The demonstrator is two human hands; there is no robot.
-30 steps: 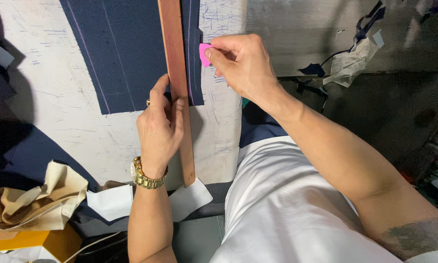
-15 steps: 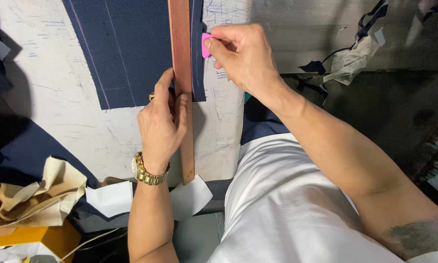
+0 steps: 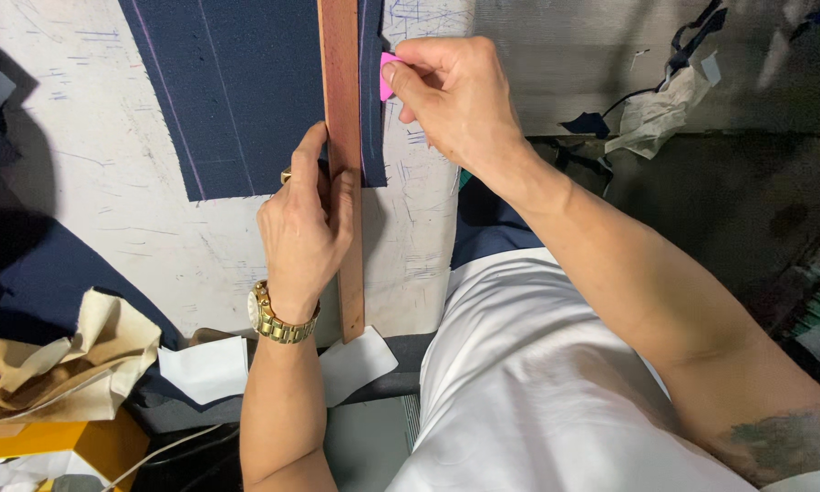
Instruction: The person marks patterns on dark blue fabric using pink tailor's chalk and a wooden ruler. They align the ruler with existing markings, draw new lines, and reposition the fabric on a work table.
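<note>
Navy cloth lies limp on the desk, pinned under a stiff wooden ruler by the flattened left hand, while the right hand pinches pink tailor's chalk at the ruler's edge.

On the worktable I see a fabric panel lying flat toward the far edge, a wooden ruler laid over its right side and reaching to the near edge. My left hand presses on the ruler; my right hand pinches chalk just right of it. Folded cloth and paper scraps sit at the near-left corner.
</note>
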